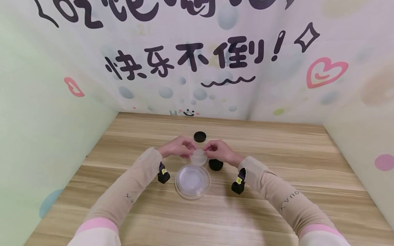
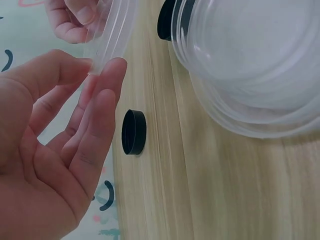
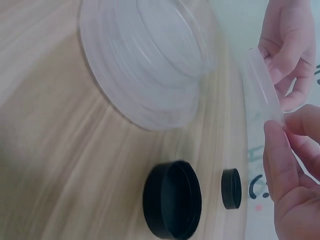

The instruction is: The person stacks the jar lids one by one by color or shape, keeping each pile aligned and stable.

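My left hand and right hand face each other over the table. Between them they hold up a round, translucent plastic lid, thin and shallow with ridges round its edge. The left thumb and fingertips pinch one side of the lid in the left wrist view. On the opposite side, the right thumb and index finger pinch the lid in the right wrist view. Just below it, nearer the body, stands a stack of clear round plastic containers on the table.
A black round cap lies beneath the right hand, beside the clear stack. Farther back sits another black cap, hollow side up. The wood-grain table meets a printed backdrop at the rear and on both sides.
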{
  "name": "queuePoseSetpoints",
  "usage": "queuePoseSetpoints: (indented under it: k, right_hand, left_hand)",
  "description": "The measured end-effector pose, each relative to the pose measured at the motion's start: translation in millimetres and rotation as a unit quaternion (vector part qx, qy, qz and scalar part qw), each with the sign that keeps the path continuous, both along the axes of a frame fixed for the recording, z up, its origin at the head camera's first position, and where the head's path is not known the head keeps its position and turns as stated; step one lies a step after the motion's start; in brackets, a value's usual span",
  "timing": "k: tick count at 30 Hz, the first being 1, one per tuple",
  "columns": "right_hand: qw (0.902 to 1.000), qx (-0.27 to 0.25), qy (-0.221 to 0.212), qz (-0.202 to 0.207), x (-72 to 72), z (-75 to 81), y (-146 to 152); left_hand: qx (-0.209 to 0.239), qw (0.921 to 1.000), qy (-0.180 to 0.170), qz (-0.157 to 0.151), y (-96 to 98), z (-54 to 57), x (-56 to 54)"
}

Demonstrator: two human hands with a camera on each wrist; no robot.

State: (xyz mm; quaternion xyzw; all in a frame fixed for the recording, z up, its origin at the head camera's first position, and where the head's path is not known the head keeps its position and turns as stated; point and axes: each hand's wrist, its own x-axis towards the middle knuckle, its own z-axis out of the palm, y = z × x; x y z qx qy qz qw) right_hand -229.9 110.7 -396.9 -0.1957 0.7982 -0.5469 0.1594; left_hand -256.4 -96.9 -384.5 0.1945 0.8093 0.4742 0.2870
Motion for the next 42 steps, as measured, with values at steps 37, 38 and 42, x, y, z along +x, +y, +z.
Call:
queuePoseSetpoints:
  k: [37,38,42]
  right_hand:
    - [0.9956,0.040,0.020,0.082,14.0,-27.9,-21]
    - [0.9955,0.041,0.019,0.083,14.3,-28.5,-21]
    - [0.9951,0.045,0.021,0.086,15.3,-30.0,-22]
  left_hand:
    - [-0.041,0.9979,-0.030,-0.040,-21.4,-11.9,29.5]
    - [-0.042,0.9978,-0.030,-0.042,-21.3,-12.0,30.2]
    - [-0.039,0.9977,-0.029,-0.047,-21.5,-13.5,31.4]
